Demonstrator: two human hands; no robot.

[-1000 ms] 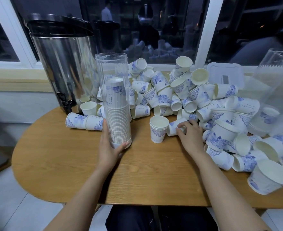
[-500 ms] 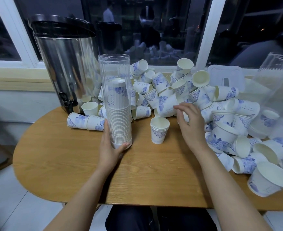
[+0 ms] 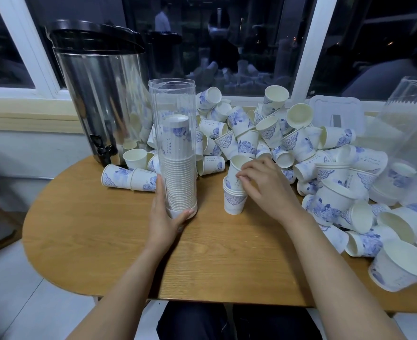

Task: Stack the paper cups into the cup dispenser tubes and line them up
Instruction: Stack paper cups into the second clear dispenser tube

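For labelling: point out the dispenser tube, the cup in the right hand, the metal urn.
dispenser tube (image 3: 172,106): head view, upper wall
cup (image 3: 232,171) in right hand (image 3: 269,187): head view, side wall
metal urn (image 3: 99,99): head view, steel body

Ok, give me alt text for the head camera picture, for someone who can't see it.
A person's right hand holds a paper cup atop a short stack on a wooden table, while the left hand holds an upright clear tube part-filled with cups. Loose cups are heaped behind.

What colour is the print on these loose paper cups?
Blue, floral, on white paper cups, clearest in the head view.
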